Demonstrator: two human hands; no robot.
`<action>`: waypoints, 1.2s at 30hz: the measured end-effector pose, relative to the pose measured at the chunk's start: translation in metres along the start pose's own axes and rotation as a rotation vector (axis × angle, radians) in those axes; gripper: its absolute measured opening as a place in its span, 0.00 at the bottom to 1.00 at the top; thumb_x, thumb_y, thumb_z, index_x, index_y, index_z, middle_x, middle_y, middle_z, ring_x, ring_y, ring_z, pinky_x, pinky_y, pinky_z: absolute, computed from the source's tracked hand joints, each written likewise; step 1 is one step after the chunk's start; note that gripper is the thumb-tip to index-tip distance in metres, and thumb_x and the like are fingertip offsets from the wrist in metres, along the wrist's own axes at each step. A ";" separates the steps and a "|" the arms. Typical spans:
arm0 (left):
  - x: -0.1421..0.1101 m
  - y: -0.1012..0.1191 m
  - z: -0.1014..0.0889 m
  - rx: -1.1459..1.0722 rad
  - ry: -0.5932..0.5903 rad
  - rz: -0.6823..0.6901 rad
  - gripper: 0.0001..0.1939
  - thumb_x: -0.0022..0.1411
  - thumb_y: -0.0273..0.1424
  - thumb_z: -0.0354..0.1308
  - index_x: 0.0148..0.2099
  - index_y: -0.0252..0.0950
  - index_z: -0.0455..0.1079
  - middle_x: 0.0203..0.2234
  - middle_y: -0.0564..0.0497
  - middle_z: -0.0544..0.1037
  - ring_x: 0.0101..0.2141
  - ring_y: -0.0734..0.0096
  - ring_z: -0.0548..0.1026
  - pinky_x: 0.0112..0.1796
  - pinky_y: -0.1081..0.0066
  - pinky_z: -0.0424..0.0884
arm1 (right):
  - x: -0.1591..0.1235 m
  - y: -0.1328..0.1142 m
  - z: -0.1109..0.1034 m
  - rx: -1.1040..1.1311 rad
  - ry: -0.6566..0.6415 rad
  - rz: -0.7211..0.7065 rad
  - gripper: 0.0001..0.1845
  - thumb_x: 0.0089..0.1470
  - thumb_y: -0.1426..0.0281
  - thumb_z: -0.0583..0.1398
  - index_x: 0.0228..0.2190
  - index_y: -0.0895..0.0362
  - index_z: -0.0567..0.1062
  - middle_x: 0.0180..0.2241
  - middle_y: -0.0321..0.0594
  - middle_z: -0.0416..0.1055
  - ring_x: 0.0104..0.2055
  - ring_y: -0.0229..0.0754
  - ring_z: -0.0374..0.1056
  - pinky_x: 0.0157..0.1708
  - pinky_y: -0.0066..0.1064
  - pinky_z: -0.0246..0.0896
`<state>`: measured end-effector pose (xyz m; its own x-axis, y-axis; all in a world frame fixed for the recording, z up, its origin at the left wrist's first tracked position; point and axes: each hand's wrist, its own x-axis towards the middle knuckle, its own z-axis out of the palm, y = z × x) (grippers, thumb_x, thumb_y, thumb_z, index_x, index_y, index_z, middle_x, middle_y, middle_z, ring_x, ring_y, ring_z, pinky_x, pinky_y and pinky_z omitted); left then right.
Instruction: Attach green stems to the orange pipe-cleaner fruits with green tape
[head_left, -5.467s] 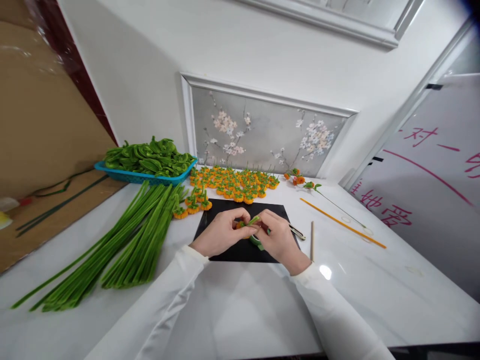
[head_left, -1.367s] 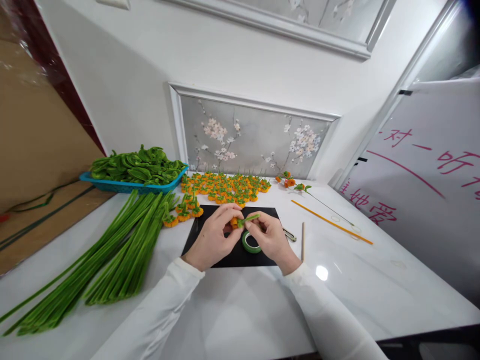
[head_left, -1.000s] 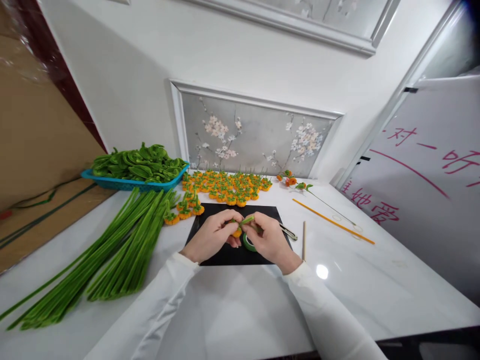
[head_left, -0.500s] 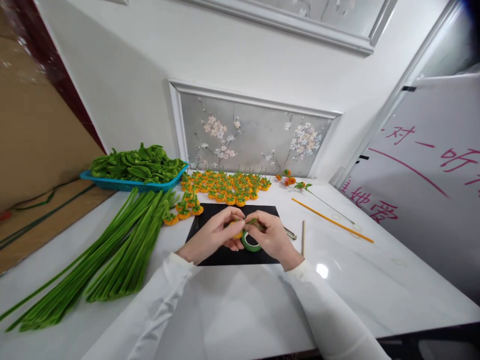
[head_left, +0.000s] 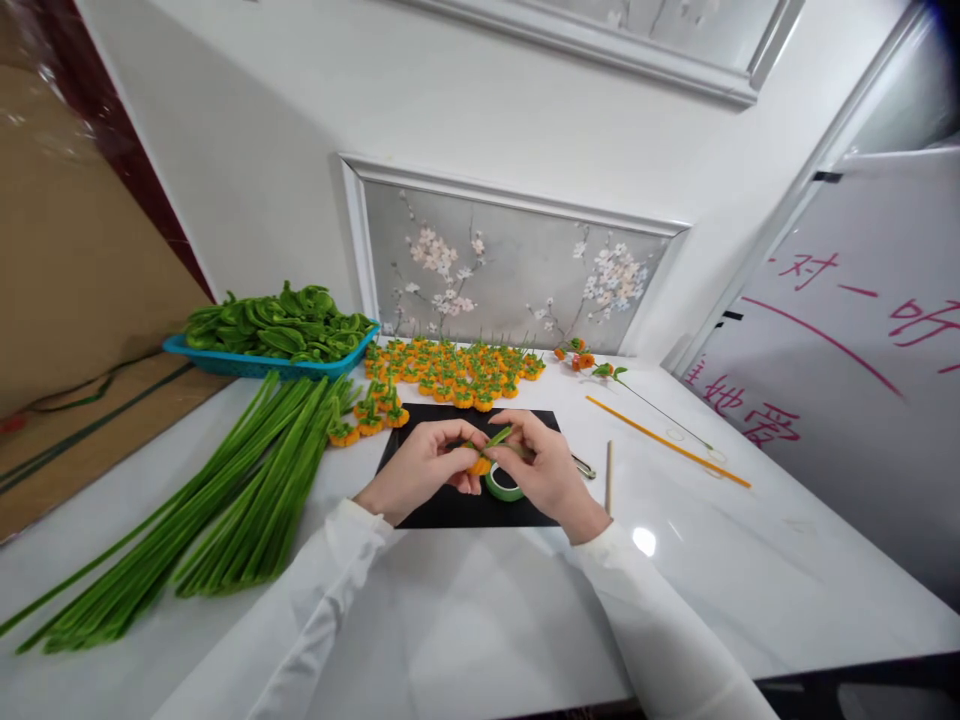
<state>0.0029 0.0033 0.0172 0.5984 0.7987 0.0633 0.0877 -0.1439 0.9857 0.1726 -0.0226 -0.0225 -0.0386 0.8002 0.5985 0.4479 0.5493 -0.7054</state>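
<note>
Over the black mat [head_left: 442, 508], my left hand [head_left: 420, 462] is closed on a small orange chenille flower [head_left: 480, 466]. A green stem [head_left: 496, 437] rises from it towards the right. My right hand [head_left: 551, 470] pinches at this stem with thumb and fingers, close against the left fingertips. Whether a strip of tape is also between the right fingers I cannot make out. Just below the hands lies a roll of green tape [head_left: 501, 492], partly covered by the right hand. A metal tool's end [head_left: 583, 467] shows beyond the right hand; its rest is hidden.
Several finished orange flowers [head_left: 450, 375] stand in rows at the back. Left are green chenille stems [head_left: 225, 500] and a blue basket [head_left: 277, 368] of green leaves [head_left: 277, 325]. Right lie a wooden stick [head_left: 609, 478], an orange stem [head_left: 667, 441] and a flower spray [head_left: 577, 357].
My right fingers have spread a little and shifted at the stem, and more of the green stem shows. My left hand keeps its hold on the orange flower. The view has shifted slightly.
</note>
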 end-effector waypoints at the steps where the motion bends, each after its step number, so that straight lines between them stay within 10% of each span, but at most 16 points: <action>1: 0.000 0.000 -0.001 -0.033 -0.009 -0.010 0.06 0.52 0.25 0.53 0.34 0.32 0.68 0.16 0.54 0.72 0.17 0.77 0.69 0.20 0.78 0.64 | 0.000 -0.001 -0.001 0.023 -0.031 0.016 0.11 0.52 0.68 0.60 0.39 0.56 0.71 0.20 0.29 0.59 0.20 0.32 0.51 0.21 0.24 0.51; 7: 0.001 -0.006 -0.001 -0.071 0.004 -0.008 0.06 0.55 0.31 0.54 0.32 0.33 0.67 0.16 0.56 0.68 0.16 0.81 0.65 0.15 0.80 0.52 | 0.001 -0.004 -0.005 0.019 -0.077 -0.007 0.05 0.52 0.68 0.59 0.30 0.57 0.73 0.23 0.34 0.66 0.22 0.33 0.55 0.22 0.25 0.52; 19: 0.004 -0.007 -0.005 -0.139 -0.040 0.035 0.13 0.47 0.32 0.67 0.25 0.32 0.65 0.21 0.56 0.69 0.23 0.80 0.66 0.26 0.76 0.63 | -0.001 -0.013 -0.013 0.123 -0.249 0.001 0.15 0.51 0.74 0.56 0.43 0.55 0.67 0.25 0.31 0.59 0.23 0.32 0.54 0.22 0.23 0.51; 36: 0.006 -0.004 -0.007 0.192 0.130 0.241 0.10 0.52 0.28 0.61 0.21 0.33 0.66 0.25 0.53 0.69 0.27 0.75 0.67 0.29 0.74 0.63 | -0.001 -0.010 -0.011 -0.062 -0.124 -0.122 0.09 0.55 0.73 0.55 0.40 0.56 0.69 0.24 0.32 0.60 0.20 0.32 0.53 0.21 0.24 0.50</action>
<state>0.0006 0.0123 0.0144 0.5147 0.7943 0.3227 0.1114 -0.4352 0.8934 0.1785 -0.0318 -0.0120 -0.2043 0.7545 0.6237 0.4875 0.6310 -0.6035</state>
